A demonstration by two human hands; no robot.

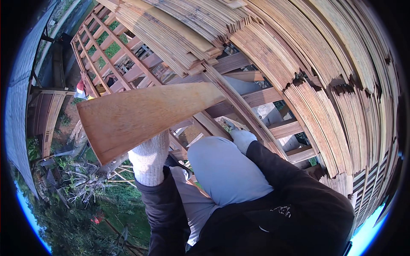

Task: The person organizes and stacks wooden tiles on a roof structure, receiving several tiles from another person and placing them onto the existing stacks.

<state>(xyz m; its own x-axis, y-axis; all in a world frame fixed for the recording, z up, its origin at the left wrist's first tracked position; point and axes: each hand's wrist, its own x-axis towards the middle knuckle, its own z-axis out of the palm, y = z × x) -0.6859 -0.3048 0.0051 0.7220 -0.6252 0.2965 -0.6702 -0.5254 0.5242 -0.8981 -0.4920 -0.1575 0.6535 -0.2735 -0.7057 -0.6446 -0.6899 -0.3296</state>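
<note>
My left hand, in a white knit glove, grips a wide reddish-brown board from below. The board slants across the timber framework, narrowing toward its right end, and hides my left fingertips. My right hand, also gloved, is beside my right knee, low among the wooden beams. Its fingers are small and partly shadowed, so I cannot tell whether they hold anything.
Stacks of long, thin boards cover the right and top. An open timber lattice lies at upper left, with a partly visible person at its edge. Ground with plants and branches shows below left, beside corrugated sheeting.
</note>
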